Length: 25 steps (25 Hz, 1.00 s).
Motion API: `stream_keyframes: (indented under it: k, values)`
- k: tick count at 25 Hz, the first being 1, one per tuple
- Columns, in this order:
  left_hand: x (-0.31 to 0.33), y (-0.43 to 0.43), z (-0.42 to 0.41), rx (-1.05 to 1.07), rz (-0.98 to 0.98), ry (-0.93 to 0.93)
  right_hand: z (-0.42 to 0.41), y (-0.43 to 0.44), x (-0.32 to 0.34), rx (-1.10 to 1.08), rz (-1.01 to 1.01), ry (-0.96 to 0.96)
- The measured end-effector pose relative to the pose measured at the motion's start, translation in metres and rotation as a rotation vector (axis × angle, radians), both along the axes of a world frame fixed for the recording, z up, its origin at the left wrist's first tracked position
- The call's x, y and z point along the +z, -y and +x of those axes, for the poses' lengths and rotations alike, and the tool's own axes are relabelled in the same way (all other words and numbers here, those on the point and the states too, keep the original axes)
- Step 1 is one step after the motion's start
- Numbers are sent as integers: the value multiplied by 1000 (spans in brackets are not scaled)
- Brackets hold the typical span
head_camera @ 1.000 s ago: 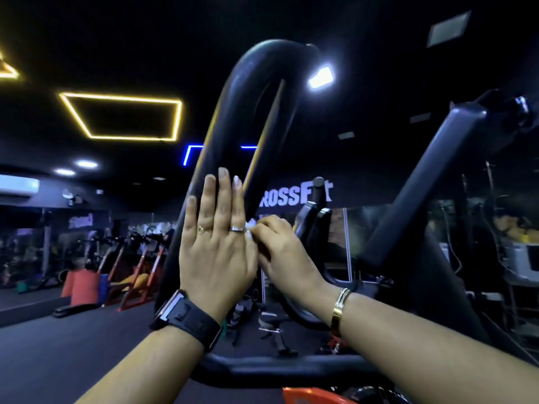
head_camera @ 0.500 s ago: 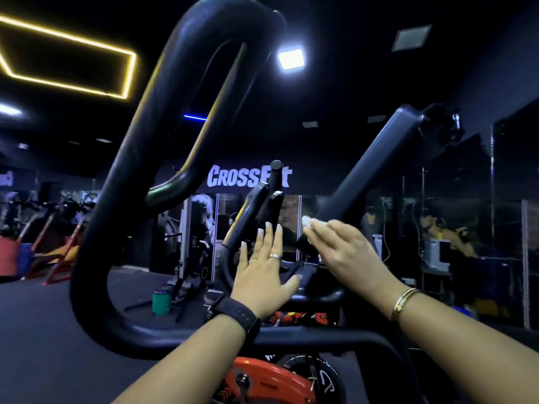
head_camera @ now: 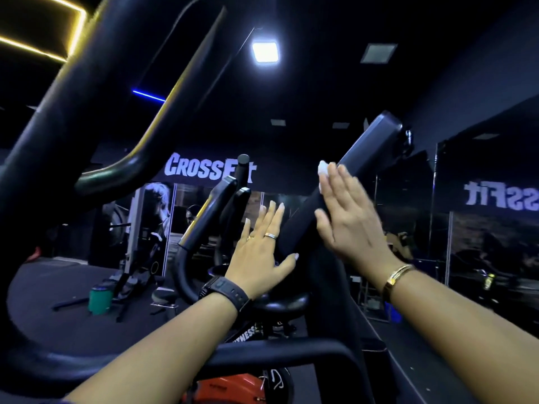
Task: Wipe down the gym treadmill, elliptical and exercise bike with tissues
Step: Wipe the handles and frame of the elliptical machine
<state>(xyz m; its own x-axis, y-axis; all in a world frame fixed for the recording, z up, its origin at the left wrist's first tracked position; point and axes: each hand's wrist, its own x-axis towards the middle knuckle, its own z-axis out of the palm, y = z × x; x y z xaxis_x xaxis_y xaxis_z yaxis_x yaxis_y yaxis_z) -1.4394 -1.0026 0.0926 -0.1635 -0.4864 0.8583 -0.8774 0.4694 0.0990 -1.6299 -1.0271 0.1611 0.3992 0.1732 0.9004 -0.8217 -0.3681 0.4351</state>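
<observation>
High on the slanted black bar (head_camera: 361,153), one tissue (head_camera: 323,170): white, crumpled small. Shows only past the fingertips. Lies pinned there under the right hand (head_camera: 347,217), flat and released, fingers straight, grasping nothing. Lower on the same bar, the left hand (head_camera: 259,258), likewise released, fingers pointing up, thumb touching the bar's side. Two rings (head_camera: 269,235) on the left fingers, one black watch (head_camera: 224,293) on that wrist, one gold bracelet (head_camera: 396,277) on the right. To the left, one thick looped handle (head_camera: 73,91) with a yellow inner edge. Below, one orange housing (head_camera: 230,386). Further off, one green container (head_camera: 100,300) on the floor, one lit CrossFit sign (head_camera: 204,170), one bright ceiling panel (head_camera: 264,52).
</observation>
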Motion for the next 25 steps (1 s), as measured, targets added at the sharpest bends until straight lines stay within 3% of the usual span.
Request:
stream_keyframes:
  k: [5,7,11,14,16,21,23,25]
  values:
    - [-4,15,-6,-181,-82,-128,-9,2,-56,-36,11,-519]
    - [-6,20,-9,-199,-151,-139,-29,4,-32,-90,-26,-466]
    - [-7,30,-8,-148,-311,-78,-63,7,42,-114,-16,-90]
    - [-2,33,-8,-121,-402,-35,-56,5,64,-87,65,80]
    - [-2,33,-9,-113,-421,-37,-38,5,48,-66,75,18]
    - [-5,33,-7,-56,-475,51,-30,1,-6,-63,40,-484]
    - [-5,32,-6,-62,-502,96,-46,1,17,-113,-25,-447]
    - [-6,31,-3,-109,-491,129,-61,1,48,-149,-67,-274]
